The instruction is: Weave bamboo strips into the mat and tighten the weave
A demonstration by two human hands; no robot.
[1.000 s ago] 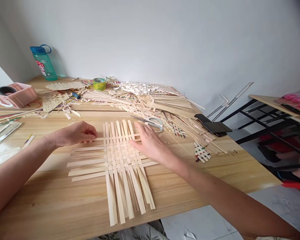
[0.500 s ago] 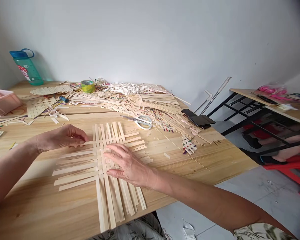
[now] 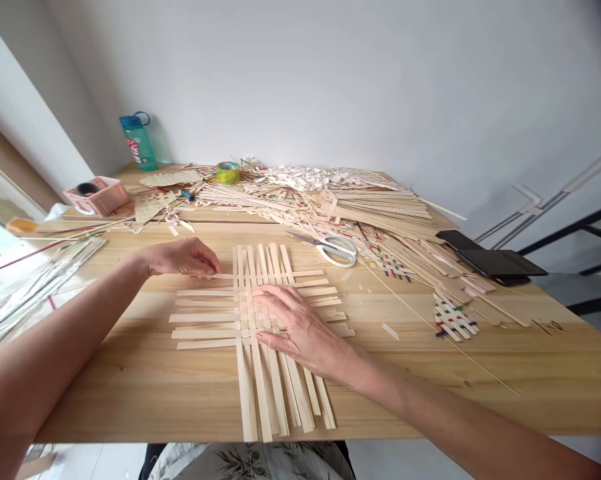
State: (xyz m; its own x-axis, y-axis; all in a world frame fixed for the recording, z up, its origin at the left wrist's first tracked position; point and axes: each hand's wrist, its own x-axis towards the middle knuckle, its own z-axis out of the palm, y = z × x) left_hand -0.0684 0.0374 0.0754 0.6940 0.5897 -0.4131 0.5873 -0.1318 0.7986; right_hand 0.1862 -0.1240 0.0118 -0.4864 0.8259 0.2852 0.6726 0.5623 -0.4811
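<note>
A flat lattice of woven pale bamboo strips (image 3: 255,313) lies on the wooden table (image 3: 130,373), its long ends sticking out on all sides. My left hand (image 3: 183,259) sits at the lattice's upper left, fingertips curled and pinching the end of a crosswise bamboo strip (image 3: 220,276). My right hand (image 3: 300,327) lies flat with fingers spread on the middle of the weave, holding nothing. Its palm hides part of the lattice. Steel scissors with white handles (image 3: 333,249) rest just beyond the lattice.
A large heap of bamboo strips and scraps (image 3: 330,207) covers the far side of the table. Nearby are a small woven piece (image 3: 453,317), a phone (image 3: 500,262), a tape roll (image 3: 229,173), a water bottle (image 3: 139,141) and a pink basket (image 3: 96,197).
The view has swung right across the table. My right hand has slid from the lattice's upper edge to its middle and lies flatter. My left hand still pinches the strip end.
</note>
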